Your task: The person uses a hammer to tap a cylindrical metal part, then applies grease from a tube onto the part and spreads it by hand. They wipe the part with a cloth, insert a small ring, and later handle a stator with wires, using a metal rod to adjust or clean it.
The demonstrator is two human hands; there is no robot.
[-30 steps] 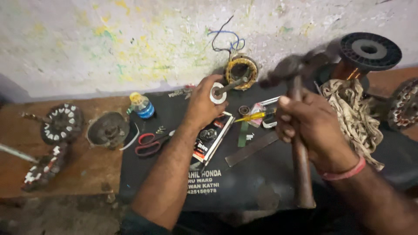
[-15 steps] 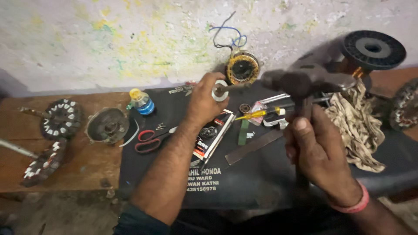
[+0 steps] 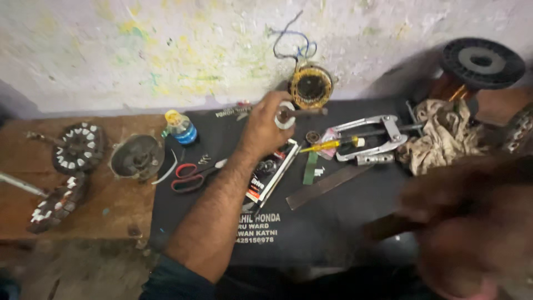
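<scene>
My left hand (image 3: pixel 264 130) reaches over the black mat (image 3: pixel 338 222) and grips a short metal shaft (image 3: pixel 306 111) with a white ring (image 3: pixel 287 123) around it, just in front of a copper-wound stator (image 3: pixel 311 86) at the wall. My right hand (image 3: pixel 472 228) is a blur at the lower right, low over the mat. It is closed on the wooden handle of a hammer (image 3: pixel 386 226). The hammer's head is out of sight.
On the mat lie a silver puller (image 3: pixel 383 130), a yellow screwdriver (image 3: pixel 327 145), a flat metal strip (image 3: pixel 327 186), a small printed box (image 3: pixel 272 172) and red scissors (image 3: pixel 191 175). A rag (image 3: pixel 449 136) and wire spool (image 3: pixel 480 64) sit right; a blue bottle (image 3: pixel 180 128), motor cover (image 3: pixel 136 157) and stators (image 3: pixel 78 147) sit left.
My right hand has swung down and toward me with the hammer, from above the shaft to the lower right. The left hand has stayed on the shaft.
</scene>
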